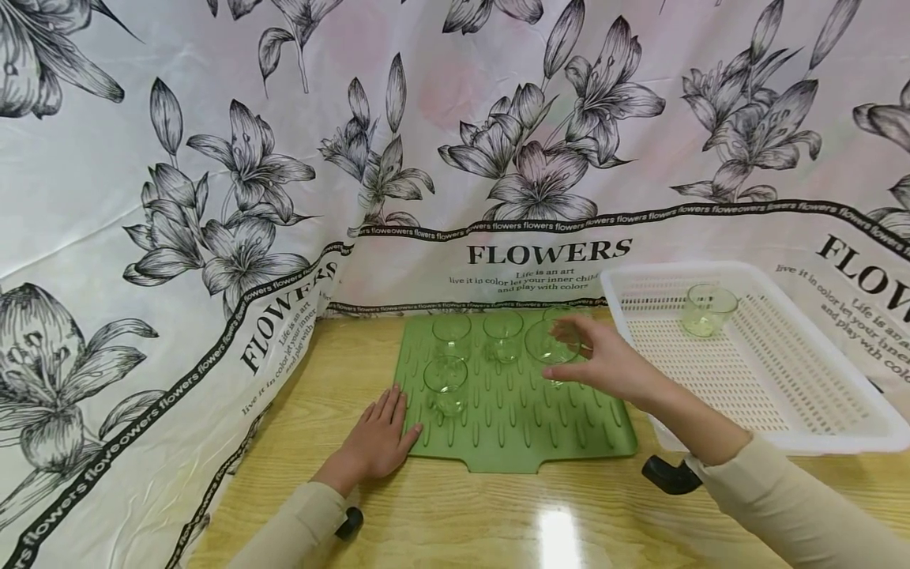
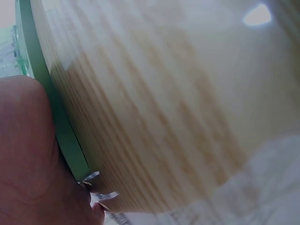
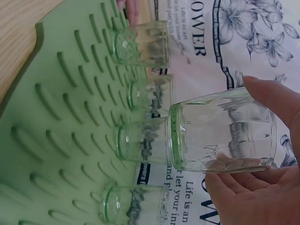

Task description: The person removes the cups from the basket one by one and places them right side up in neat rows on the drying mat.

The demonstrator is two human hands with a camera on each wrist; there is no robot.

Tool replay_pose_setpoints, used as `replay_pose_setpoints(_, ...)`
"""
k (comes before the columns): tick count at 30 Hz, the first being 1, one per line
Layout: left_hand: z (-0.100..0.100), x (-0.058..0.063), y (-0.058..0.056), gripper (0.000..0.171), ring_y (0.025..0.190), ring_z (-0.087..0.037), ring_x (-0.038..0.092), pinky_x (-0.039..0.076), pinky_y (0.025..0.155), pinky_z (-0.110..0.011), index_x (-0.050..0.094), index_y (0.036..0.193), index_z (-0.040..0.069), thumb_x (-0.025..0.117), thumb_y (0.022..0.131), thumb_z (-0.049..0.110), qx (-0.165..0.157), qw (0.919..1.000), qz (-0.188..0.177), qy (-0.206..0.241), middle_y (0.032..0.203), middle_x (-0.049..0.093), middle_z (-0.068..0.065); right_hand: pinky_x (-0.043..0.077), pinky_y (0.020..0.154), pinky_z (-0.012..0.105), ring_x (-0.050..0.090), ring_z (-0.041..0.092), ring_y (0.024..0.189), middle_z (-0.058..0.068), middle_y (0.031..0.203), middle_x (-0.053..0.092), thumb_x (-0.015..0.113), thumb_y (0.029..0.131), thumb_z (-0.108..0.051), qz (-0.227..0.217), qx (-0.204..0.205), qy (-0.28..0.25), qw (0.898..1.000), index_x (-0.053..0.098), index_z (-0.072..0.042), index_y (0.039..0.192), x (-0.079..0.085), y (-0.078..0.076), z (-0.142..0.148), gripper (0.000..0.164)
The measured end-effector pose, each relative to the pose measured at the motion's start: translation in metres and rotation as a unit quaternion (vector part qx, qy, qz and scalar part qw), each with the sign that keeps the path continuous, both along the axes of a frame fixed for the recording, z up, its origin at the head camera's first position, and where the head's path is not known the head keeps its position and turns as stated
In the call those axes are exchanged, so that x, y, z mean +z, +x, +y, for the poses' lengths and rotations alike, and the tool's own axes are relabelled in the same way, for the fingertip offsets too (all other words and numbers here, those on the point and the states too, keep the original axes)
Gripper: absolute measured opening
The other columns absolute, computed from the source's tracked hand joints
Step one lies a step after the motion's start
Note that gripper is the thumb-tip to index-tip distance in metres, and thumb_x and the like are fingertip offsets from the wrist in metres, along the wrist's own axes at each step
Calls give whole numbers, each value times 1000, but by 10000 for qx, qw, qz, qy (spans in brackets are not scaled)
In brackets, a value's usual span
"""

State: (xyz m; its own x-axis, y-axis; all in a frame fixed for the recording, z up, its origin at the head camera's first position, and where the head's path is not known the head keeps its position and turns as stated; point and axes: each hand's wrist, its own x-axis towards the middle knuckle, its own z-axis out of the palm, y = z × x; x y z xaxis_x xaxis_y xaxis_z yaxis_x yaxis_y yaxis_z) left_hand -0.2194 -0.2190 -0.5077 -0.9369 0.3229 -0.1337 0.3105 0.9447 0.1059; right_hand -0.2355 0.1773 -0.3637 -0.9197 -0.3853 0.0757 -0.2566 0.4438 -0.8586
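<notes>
My right hand (image 1: 604, 359) grips a clear, greenish drinking glass (image 3: 225, 131) between thumb and fingers. In the right wrist view its base faces the mat and looks raised off it. Under it lies a green ribbed draining mat (image 1: 498, 427). Several like glasses stand upright on the mat: one at front left (image 1: 446, 387), one behind it (image 1: 452, 338), one at middle back (image 1: 502, 338), and another (image 3: 136, 204) partly hidden behind the held glass in the head view. My left hand (image 1: 377, 438) rests with extended fingers on the table at the mat's left edge.
A white perforated plastic basket (image 1: 718, 379) stands right of the mat with one glass (image 1: 709, 312) inside at the back. A flower-printed cloth (image 1: 426, 158) hangs behind and along the left of the wooden table (image 1: 455, 514).
</notes>
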Motion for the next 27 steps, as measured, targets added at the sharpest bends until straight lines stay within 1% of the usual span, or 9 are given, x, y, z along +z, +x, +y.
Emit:
replay_pose_setpoints(3, 0, 0, -1, 80, 157, -36, 11, 19, 124, -55, 17, 163, 2, 22, 109, 60, -10, 10000, 16, 18, 171, 5, -16, 35, 114, 60, 42, 47, 141, 26, 152, 45, 86, 85, -28, 45, -12, -24, 10000, 37, 5, 152, -2, 0, -7, 89)
replay_pose_setpoints(6, 0, -1, -1, 80, 157, -36, 11, 19, 124, -55, 17, 163, 1, 22, 109, 60, -11, 10000, 35, 6, 171, 6, -17, 33, 116, 60, 44, 47, 140, 27, 150, 47, 86, 84, -29, 190, -29, 9, 9998, 38, 6, 151, -5, 0, -14, 89)
replay_pose_setpoints(9, 0, -2, -2, 80, 157, -35, 11, 19, 124, -55, 16, 163, 1, 22, 109, 60, -4, 10000, 26, -11, 171, 5, -16, 32, 116, 59, 45, 46, 138, 26, 149, 49, 86, 84, -27, 277, -60, 52, 9996, 39, 6, 151, -9, -1, -20, 88)
replay_pose_setpoints(13, 0, -3, -2, 80, 157, -35, 10, 19, 124, -55, 15, 163, 1, 21, 109, 60, 10, 10000, -2, -19, 171, 4, -16, 35, 116, 58, 46, 45, 138, 24, 150, 49, 86, 84, -25, 183, -43, -1, 9998, 40, 4, 151, -16, -4, -26, 87)
replay_pose_setpoints(16, 0, -3, -1, 81, 157, -36, 11, 19, 124, -54, 15, 163, 1, 21, 109, 60, 9, 10000, -4, -14, 171, 4, -16, 35, 115, 57, 46, 43, 138, 22, 149, 50, 88, 82, -28, 91, -36, -27, 9999, 42, 2, 150, -21, -6, -31, 88)
replay_pose_setpoints(19, 0, -3, -1, 81, 157, -36, 11, 18, 124, -54, 16, 163, 0, 20, 109, 61, 1, 10000, 3, -3, 171, 5, -16, 36, 115, 57, 48, 42, 136, 21, 147, 52, 88, 81, -31, 92, -41, -4, 9999, 43, 2, 149, -27, -9, -35, 89)
replay_pose_setpoints(22, 0, -3, -1, 82, 157, -35, 11, 18, 125, -54, 15, 163, 0, 19, 109, 61, 6, 10000, 10, -7, 171, 4, -16, 35, 116, 57, 49, 43, 136, 21, 146, 53, 88, 82, -30, 84, -21, -12, 10000, 45, 1, 148, -32, -11, -40, 85)
replay_pose_setpoints(25, 0, -3, -1, 81, 157, -35, 10, 18, 125, -53, 15, 164, 1, 19, 109, 61, 11, 10000, 19, -19, 171, 4, -16, 37, 114, 57, 50, 45, 134, 21, 145, 54, 87, 82, -31, 85, -24, 80, 9999, 47, 0, 146, -38, -13, -44, 82)
replay_pose_setpoints(27, 0, -4, -2, 81, 157, -35, 11, 18, 125, -54, 15, 163, 1, 19, 109, 61, 10, 10000, 39, -10, 171, 4, -16, 38, 114, 57, 50, 46, 134, 22, 145, 54, 87, 82, -30, 76, 23, 95, 9999, 46, 1, 146, -42, -15, -46, 82)
